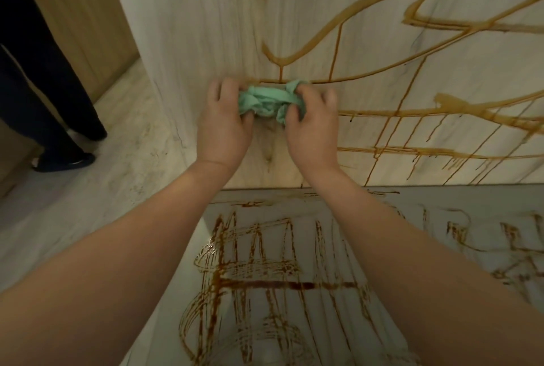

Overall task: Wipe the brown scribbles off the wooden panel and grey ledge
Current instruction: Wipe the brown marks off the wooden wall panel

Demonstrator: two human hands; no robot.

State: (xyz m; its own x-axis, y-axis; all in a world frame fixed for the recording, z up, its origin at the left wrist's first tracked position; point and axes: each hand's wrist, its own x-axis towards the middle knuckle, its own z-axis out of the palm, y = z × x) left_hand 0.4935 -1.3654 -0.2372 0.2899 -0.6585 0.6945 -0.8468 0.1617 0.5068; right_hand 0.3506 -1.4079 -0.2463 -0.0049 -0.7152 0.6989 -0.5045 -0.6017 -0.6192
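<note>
The left hand (225,130) and right hand (312,130) pinch the bunched green cloth (265,100) low by the wooden panel (206,27), above the grey ledge (412,209). A bunched cloth may smear the brown scribbles (338,38) wider.

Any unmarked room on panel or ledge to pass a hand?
Bare: pale wooden panel, the strip between its left edge and the brown scribbles; also the patch from the crumpled green cloth down to the flat grey ledge. Crowded: panel's right side, nearly all the ledge.

Scribbles (450,102) run off the right edge; fingers (306,94) hide both ends of the cloth (262,99); a bystander shows only legs (38,77).
</note>
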